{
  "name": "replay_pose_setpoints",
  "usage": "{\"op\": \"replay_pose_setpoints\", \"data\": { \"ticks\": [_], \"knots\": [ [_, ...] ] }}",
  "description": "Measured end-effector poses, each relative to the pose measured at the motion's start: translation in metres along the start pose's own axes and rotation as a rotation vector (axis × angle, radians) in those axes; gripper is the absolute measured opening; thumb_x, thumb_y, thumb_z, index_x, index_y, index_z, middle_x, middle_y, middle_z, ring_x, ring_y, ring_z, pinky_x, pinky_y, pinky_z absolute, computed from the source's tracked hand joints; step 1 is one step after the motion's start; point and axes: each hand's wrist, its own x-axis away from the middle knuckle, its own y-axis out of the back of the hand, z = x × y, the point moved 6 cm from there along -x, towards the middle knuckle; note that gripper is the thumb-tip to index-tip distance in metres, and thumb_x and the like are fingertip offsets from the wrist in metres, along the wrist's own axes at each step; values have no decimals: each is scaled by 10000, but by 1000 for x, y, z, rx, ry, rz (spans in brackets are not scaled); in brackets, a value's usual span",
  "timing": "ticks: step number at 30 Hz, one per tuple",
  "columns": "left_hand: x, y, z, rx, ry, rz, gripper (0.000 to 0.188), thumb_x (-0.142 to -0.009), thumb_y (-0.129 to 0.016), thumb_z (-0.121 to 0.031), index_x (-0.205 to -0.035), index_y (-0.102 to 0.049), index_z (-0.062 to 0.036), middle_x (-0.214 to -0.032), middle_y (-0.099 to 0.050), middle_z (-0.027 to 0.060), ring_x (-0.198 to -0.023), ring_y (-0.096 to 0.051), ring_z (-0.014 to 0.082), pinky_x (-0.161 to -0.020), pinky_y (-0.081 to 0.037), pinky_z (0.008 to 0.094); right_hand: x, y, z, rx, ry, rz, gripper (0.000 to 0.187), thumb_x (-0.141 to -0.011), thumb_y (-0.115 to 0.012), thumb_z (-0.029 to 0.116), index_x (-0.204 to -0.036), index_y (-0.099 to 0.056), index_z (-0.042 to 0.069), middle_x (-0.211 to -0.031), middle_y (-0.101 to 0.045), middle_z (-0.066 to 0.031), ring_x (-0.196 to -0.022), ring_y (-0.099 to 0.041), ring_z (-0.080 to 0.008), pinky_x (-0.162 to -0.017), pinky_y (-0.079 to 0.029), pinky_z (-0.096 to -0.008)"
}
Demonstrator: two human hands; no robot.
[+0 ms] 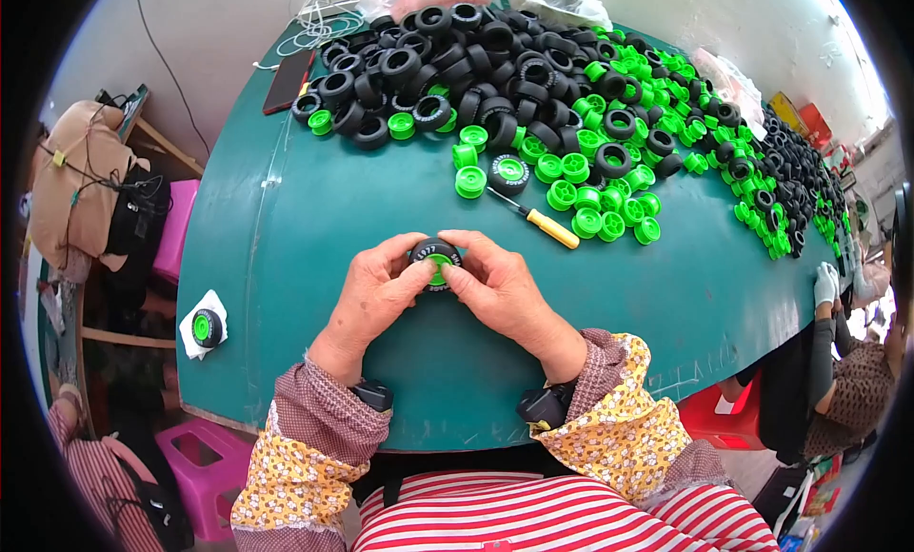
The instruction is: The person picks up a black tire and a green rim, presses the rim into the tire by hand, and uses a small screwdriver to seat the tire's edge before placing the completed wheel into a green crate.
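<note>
Between my two hands is a small black toy tyre with a green wheel hub inside it. My left hand grips its left side, thumb pressed on the hub. On the other side my right hand grips it too, its thumb also against the hub. The wheel is held above the green tabletop, its face turned up toward me. Beyond my right hand lies a screwdriver with a yellow handle, its shaft pointing at a tyre fitted with a green hub.
A large heap of black tyres fills the table's far side. Loose green hubs spread along its near edge and to the right. A fitted wheel rests on white paper at the left edge. Another person's gloved hand shows at right.
</note>
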Motion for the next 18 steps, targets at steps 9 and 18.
{"op": "replay_pose_setpoints", "data": {
  "ticks": [9,18],
  "knots": [
    [11,-5,-22,-276,-412,-171,318,-870,-523,-121,-1166,-495,-6,-899,-621,103,-783,-589,148,-697,-475,258,-1,-5,8,74,158,0,332,-783,-591,52,-1109,-532,41,-616,-544,-91,-520,-534,-168,-508,-426,-277],
    [3,-10,-15,-378,-331,-211,213,-849,-532,-149,-1014,-546,-15,-720,-582,190,-632,-595,332,-535,-459,338,4,-6,8,199,104,-117,266,-808,-555,78,-1063,-523,9,-700,-599,-164,-617,-611,-299,-540,-472,-344]
  ]
}}
